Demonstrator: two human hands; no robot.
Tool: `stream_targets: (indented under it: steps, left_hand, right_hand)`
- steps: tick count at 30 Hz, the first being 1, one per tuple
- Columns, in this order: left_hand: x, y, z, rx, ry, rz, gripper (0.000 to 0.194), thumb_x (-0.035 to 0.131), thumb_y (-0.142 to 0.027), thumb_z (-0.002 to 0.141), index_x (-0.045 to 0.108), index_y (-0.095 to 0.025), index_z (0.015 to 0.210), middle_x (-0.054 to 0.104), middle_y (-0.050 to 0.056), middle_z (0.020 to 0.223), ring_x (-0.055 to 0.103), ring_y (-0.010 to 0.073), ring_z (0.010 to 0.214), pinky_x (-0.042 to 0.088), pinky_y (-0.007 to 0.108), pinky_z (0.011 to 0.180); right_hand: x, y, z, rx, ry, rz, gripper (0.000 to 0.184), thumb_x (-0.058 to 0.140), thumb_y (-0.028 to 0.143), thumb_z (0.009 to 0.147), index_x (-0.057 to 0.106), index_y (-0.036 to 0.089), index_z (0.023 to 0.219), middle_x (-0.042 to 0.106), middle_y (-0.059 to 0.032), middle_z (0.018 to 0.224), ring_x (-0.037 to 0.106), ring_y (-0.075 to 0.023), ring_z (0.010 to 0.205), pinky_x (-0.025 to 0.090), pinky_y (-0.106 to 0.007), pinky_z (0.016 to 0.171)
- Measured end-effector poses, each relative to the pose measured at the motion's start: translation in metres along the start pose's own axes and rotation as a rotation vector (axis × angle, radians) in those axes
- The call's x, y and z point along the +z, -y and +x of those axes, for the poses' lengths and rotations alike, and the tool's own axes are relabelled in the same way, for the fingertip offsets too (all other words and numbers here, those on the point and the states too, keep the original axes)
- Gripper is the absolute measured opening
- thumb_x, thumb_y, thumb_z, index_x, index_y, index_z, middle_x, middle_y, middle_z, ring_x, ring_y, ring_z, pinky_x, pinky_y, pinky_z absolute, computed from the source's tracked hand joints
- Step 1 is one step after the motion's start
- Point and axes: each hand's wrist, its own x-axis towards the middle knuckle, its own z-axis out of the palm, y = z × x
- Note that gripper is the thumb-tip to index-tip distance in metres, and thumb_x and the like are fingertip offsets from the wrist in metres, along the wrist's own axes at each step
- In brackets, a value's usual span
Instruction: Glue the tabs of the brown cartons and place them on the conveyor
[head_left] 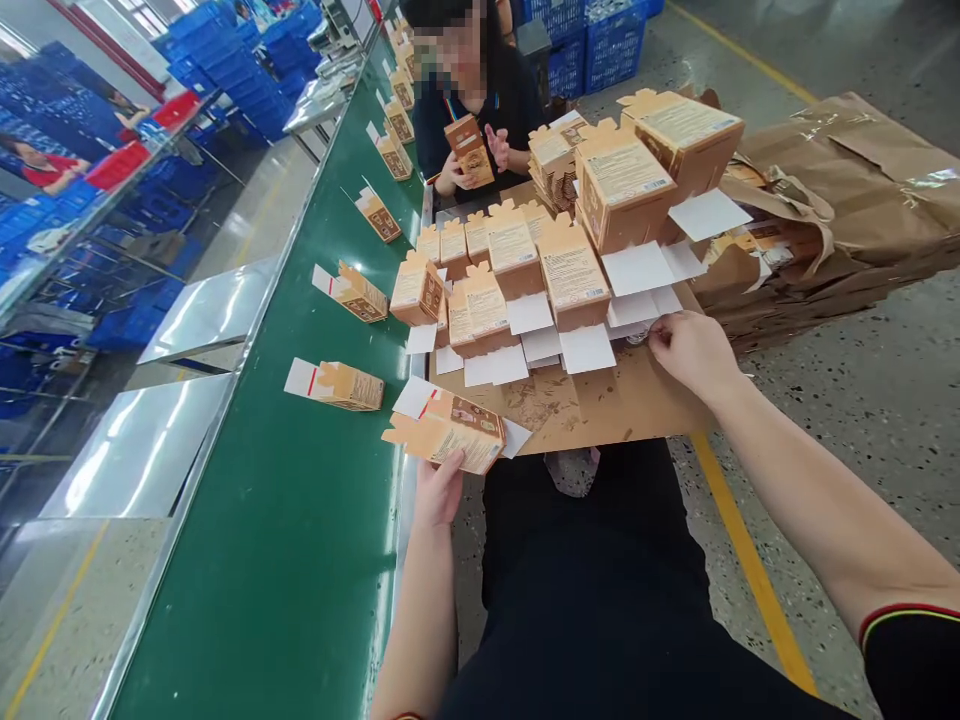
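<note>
- Carton [454,432] w/ flaps open, tan, in left hand [439,490] grip from below, at edge of green belt [300,560].
- Right hand [694,350] pinched on small item by white flaps [637,305]; can't tell what.
- Cardboard surface [637,400] carries stacked cartons [570,270].
- Co-worker [480,110] opposite holds another.

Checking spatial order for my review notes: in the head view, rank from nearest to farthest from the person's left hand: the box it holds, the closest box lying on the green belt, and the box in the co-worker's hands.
1. Held box, in the left hand, at the belt's edge.
2. Belt box, lying just left of the hand, on the green belt.
3. Co-worker's box, far ahead, up the line.
</note>
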Motion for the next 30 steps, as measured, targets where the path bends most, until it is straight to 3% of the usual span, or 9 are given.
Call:
stream_targets:
  steps: [5, 8, 12, 17, 24, 30]
  left_hand:
    - [0.01, 0.002, 0.015, 0.076, -0.118, 0.134, 0.086, 0.117, -0.045, 0.062, 0.08, -0.026, 0.137, 0.083, 0.016, 0.145, 0.071, 0.0409, 0.153, 0.057, 0.055, 0.131]
    - [0.012, 0.003, 0.019, 0.053, -0.135, 0.2, 0.09, 0.118, -0.046, 0.06, 0.077, -0.024, 0.138, 0.08, 0.018, 0.151, 0.073, 0.0405, 0.151, 0.059, 0.054, 0.129]
    - [0.012, 0.001, 0.021, 0.034, -0.14, 0.267, 0.09, 0.118, -0.047, 0.056, 0.077, -0.021, 0.132, 0.084, 0.019, 0.14, 0.077, 0.0423, 0.143, 0.061, 0.058, 0.126]
    - [0.015, -0.001, 0.02, 0.052, -0.135, 0.343, 0.084, 0.118, -0.046, 0.054, 0.079, -0.02, 0.124, 0.087, 0.018, 0.13, 0.082, 0.0423, 0.133, 0.063, 0.061, 0.123]
    - [0.025, -0.002, 0.017, 0.055, -0.122, 0.34, 0.08, 0.117, -0.047, 0.055, 0.078, -0.021, 0.12, 0.088, 0.017, 0.127, 0.085, 0.0395, 0.124, 0.066, 0.058, 0.116]
    - [0.028, 0.002, 0.01, 0.089, -0.1, 0.405, 0.082, 0.115, -0.044, 0.06, 0.075, -0.02, 0.127, 0.085, 0.02, 0.135, 0.084, 0.0402, 0.13, 0.066, 0.057, 0.117]
  right_hand:
    - [0.007, -0.025, -0.057, 0.057, -0.378, 0.247, 0.014, 0.072, 0.013, 0.096, 0.085, 0.016, 0.096, 0.084, -0.0109, 0.09, 0.076, -0.0222, 0.082, 0.061, -0.034, 0.085]
    - [0.028, -0.011, -0.104, -0.042, -0.504, 0.472, 0.012, 0.075, 0.022, 0.098, 0.086, 0.02, 0.095, 0.081, -0.0069, 0.081, 0.072, -0.0196, 0.069, 0.061, -0.032, 0.068]
    - [0.072, 0.049, -0.137, -0.296, -0.284, 0.685, 0.018, 0.073, 0.025, 0.106, 0.083, 0.025, 0.092, 0.079, -0.004, 0.082, 0.07, -0.0177, 0.068, 0.059, -0.03, 0.064]
    - [0.118, 0.104, -0.126, -0.414, -0.116, 0.738, 0.022, 0.064, 0.015, 0.106, 0.075, 0.024, 0.089, 0.071, -0.0022, 0.079, 0.065, -0.0169, 0.069, 0.056, -0.029, 0.066]
    - [0.141, 0.117, -0.122, -0.489, 0.032, 0.666, 0.022, 0.061, 0.013, 0.107, 0.07, 0.024, 0.09, 0.068, -0.0025, 0.083, 0.062, -0.0177, 0.072, 0.052, -0.03, 0.067]
    - [0.138, 0.116, -0.117, -0.448, -0.023, 0.679, 0.022, 0.061, 0.011, 0.105, 0.07, 0.024, 0.089, 0.067, -0.0025, 0.084, 0.062, -0.0177, 0.071, 0.052, -0.03, 0.067]
